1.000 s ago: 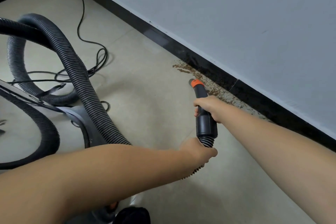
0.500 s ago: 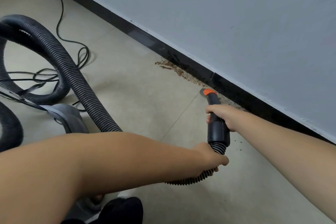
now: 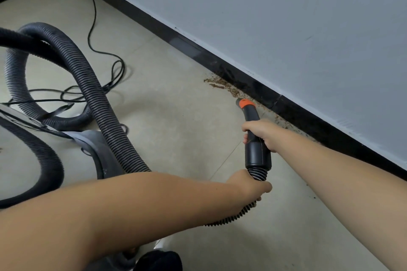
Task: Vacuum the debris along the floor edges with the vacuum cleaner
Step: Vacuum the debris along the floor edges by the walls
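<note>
Right hand (image 3: 261,133) gripped the black nozzle (image 3: 253,130), fingers wrapped round it; left hand (image 3: 246,185) was curled round the ribbed hose (image 3: 94,99) just behind the cuff. The orange tip (image 3: 246,103) had moved back along the black baseboard (image 3: 253,86) since half a second ago and touched the near end of the brown debris (image 3: 220,84). A thick patch past the tip was uncleared, so the edge pass looked partly done. No containers in view; the canister (image 3: 97,152) sat left, contents hidden.

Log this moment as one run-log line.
right hand grips nozzle | left hand holds hose | tip at debris by baseboard | debris remains
</note>
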